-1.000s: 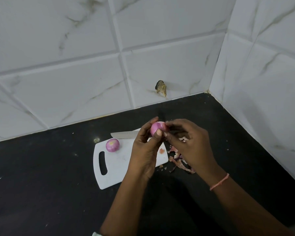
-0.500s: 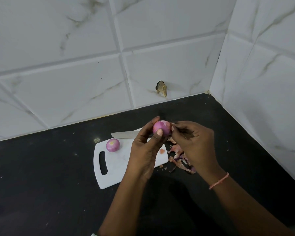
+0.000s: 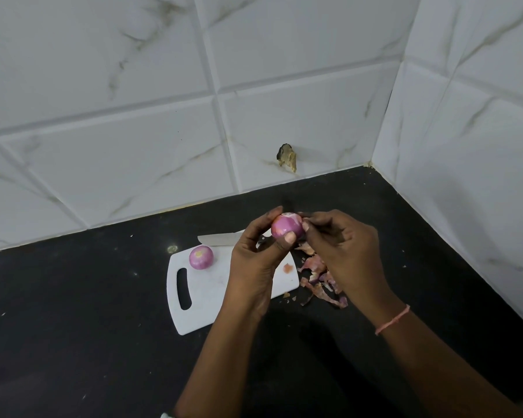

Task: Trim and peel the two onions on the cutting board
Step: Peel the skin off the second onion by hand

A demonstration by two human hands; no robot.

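The white cutting board [image 3: 206, 303] lies on the black counter [image 3: 73, 312]. Above its right part the left hand [image 3: 254, 263] grasps one purple onion [image 3: 286, 226] between thumb and fingers, lifted off the board. The right hand [image 3: 344, 251] pinches at the right side of this onion — what it holds there I cannot tell. Right of the board lie onion skins [image 3: 320, 282]. The second onion [image 3: 201, 257] sits on the board's far left part — behind it, a knife blade [image 3: 219, 238]. No writing is readable.
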